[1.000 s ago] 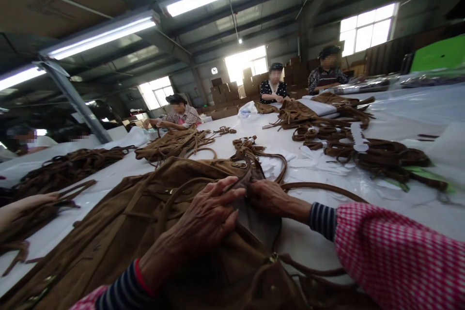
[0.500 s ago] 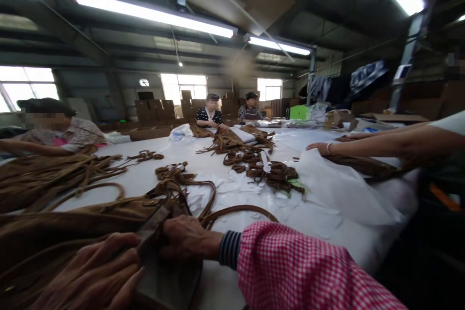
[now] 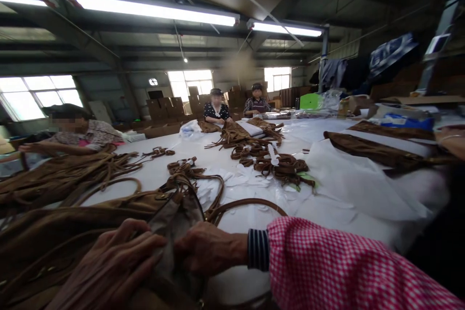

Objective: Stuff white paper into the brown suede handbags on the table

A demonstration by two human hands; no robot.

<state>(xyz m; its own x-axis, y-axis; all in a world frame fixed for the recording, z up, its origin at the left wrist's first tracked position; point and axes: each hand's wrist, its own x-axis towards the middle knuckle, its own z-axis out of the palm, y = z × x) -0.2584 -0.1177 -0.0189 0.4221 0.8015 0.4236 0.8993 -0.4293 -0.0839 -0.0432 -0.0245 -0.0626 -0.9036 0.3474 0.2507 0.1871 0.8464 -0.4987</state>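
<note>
A brown handbag [image 3: 119, 213] with a grey lining [image 3: 170, 223] lies in front of me, its mouth open towards the right. My left hand [image 3: 112, 261] lies over the near side, palm down, its fingers and thumb gripping the bag's edge by the lining. Closed at the mouth of the bag, my right hand [image 3: 210, 247] grips the lining or rim; its fingertips are hidden in the folds. A brown strap [image 3: 250, 202] loops across the table just beyond my right hand.
Bundled brown straps [image 3: 279, 164] and white paper scraps [image 3: 236, 179] lie mid-table. More brown bags stand in piles at left [image 3: 69, 169] and right [image 3: 378, 145]. A translucent plastic sheet [image 3: 348, 184] spreads at right. Several co-workers sit or stand round the white table [image 3: 152, 150].
My view has turned slightly left, so the scene sits further right. Both hands stay on the bag, whose mouth gapes wider. The co-worker's arms at right have drawn back from the plastic sheet.
</note>
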